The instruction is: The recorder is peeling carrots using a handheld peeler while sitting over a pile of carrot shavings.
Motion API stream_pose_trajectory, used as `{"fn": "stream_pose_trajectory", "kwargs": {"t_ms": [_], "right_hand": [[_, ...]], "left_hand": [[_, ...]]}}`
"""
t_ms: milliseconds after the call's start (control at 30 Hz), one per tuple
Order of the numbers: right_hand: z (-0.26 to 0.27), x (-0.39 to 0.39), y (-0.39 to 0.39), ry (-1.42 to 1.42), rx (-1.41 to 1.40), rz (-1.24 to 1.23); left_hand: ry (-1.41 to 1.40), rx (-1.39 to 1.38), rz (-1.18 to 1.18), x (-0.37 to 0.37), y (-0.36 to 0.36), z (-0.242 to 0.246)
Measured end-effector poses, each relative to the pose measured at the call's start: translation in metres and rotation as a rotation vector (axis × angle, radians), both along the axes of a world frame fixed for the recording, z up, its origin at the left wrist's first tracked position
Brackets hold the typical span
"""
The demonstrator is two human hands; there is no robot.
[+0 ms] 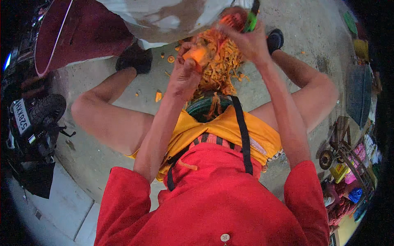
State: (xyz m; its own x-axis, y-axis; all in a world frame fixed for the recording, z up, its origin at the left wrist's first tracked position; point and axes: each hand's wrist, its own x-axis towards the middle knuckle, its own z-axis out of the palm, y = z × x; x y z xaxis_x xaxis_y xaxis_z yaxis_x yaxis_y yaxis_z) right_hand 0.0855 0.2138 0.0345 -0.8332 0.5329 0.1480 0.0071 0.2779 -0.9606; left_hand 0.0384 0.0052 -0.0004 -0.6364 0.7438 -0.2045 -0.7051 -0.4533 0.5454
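Note:
My left hand grips an orange piece of vegetable, likely a carrot, pinched between thumb and fingers. Across from it, my right hand is bent inward, its fingers blurred by motion. A thin reddish blur lies under those fingertips; whether it is a held tool cannot be made out. A green-and-black object appears against the far side of that hand. Long orange peelings are heaped below and between both hands. Beyond the right fingers is a blurred red-orange object.
A large white sack and a maroon sheet lie ahead. Orange scraps dot the concrete floor. A dark green rounded object sits between my thighs. A motorbike stands left; a metal cart with bags stands right.

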Motion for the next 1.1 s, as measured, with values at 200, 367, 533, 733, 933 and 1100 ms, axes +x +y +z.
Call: {"fn": "stream_pose_trajectory", "kwargs": {"t_ms": [200,367,533,733,933,1100], "right_hand": [[0.001,0.005,-0.004,0.039,-0.068,0.09],[0.007,0.001,-0.01,0.042,-0.163,0.072],[0.002,0.0,-0.008,0.001,-0.092,0.031],[0.001,0.005,-0.003,0.011,-0.077,0.158],[0.014,0.008,-0.013,0.05,-0.141,0.207],[0.023,0.005,-0.015,0.126,-0.215,0.257]], "left_hand": [[-0.144,-0.098,0.007,-0.003,-0.003,0.0],[-0.014,-0.05,-0.041,-0.005,-0.004,-0.007],[-0.012,-0.202,-0.077,-0.006,-0.005,-0.003],[0.262,-0.341,-0.11,-0.024,-0.012,0.004],[0.33,-0.352,-0.089,-0.024,-0.011,0.018],[0.348,-0.206,-0.13,-0.029,-0.013,0.011]]}}
